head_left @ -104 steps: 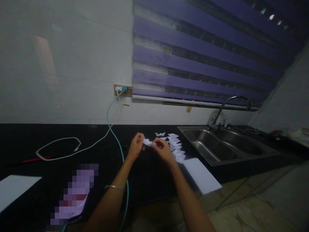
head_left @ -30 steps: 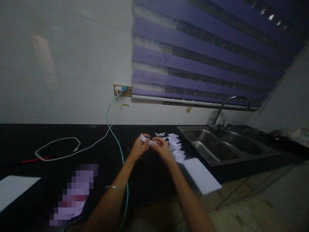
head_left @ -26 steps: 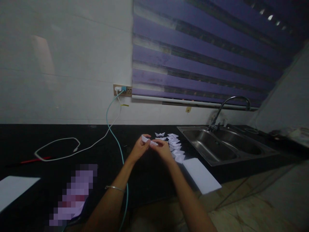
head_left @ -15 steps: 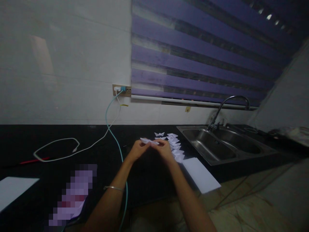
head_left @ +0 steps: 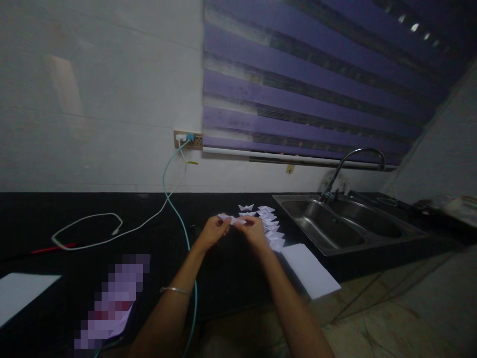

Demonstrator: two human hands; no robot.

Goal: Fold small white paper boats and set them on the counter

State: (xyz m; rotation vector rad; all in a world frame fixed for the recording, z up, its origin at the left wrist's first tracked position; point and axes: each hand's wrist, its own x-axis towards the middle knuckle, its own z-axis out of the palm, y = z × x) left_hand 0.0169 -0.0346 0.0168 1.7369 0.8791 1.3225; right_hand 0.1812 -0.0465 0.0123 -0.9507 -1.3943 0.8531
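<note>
A small folded piece of white paper [head_left: 231, 219] is pinched between both my hands above the black counter [head_left: 223, 268]. My left hand [head_left: 214, 231] grips its left end with closed fingers, and my right hand [head_left: 254, 230] grips its right end the same way. Just right of my hands lies a row of several small folded white paper shapes [head_left: 270, 226]. A flat white sheet [head_left: 309, 270] hangs over the counter's front edge to the right.
A steel double sink [head_left: 343, 226] with a curved tap [head_left: 354, 164] sits at the right. A teal cable [head_left: 179, 209] and a white cable [head_left: 93, 228] run from a wall socket [head_left: 188, 139] across the counter. Another white sheet [head_left: 20, 293] lies at far left.
My hands have drawn closer together and lowered slightly; the folded paper has gone from tilted up at its left end to lying flat between them.
</note>
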